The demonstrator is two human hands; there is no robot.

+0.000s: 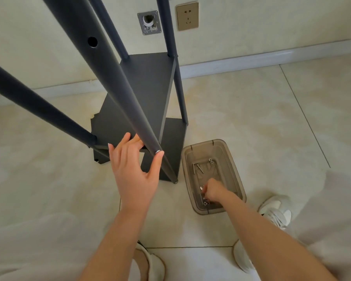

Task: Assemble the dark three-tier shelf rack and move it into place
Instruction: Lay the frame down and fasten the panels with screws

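Our left hand (pixel 134 169) is spread wide, thumb tip touching the metal-tipped lower end of the near pole (pixel 118 88), fingers resting on the middle board of the shelf rack (pixel 142 94), which stands on the floor by the wall. We should hold that pole end steady over its corner while fetching hardware. Our right hand (pixel 212 191), down in the plastic bin (pixel 237 179), has fingers drawn together, apparently pinching a small screw (pixel 201 188)

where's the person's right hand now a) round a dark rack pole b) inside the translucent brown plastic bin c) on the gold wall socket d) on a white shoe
b: the right hand reaches into the translucent brown plastic bin, pinching a small silver screw.
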